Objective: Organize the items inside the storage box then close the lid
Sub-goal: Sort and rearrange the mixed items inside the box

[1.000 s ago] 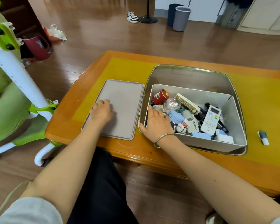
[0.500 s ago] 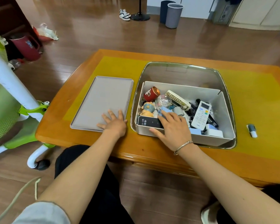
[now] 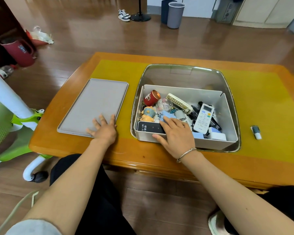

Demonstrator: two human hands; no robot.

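Observation:
The open grey storage box [image 3: 210, 143] stands on the table inside a clear outer tub [image 3: 182, 66]. It holds a jumble: a red tin [image 3: 151, 97], a small figurine [image 3: 148, 113], a clear ball [image 3: 164, 105], a white remote [image 3: 203, 117], a black Wi-Fi device [image 3: 148, 128] and several other bits. My right hand [image 3: 176, 133] lies over the box's front wall, fingers stretched onto the black device and a blue cloth, thumb outside the wall. The grey lid [image 3: 95, 102] lies flat to the left of the box. On its near right corner my left hand [image 3: 103, 129] rests with fingers spread.
A small white and grey item [image 3: 255, 132] lies on the yellow table mat [image 3: 261, 99] right of the box. A green and white chair [image 3: 7, 116] stands close to the table's left end. Bins [image 3: 175, 14] and shoes are far off on the wooden floor.
My right hand has shifted right along the box's front wall, uncovering the black device. My left hand slid to the lid's near right corner and spread its fingers.

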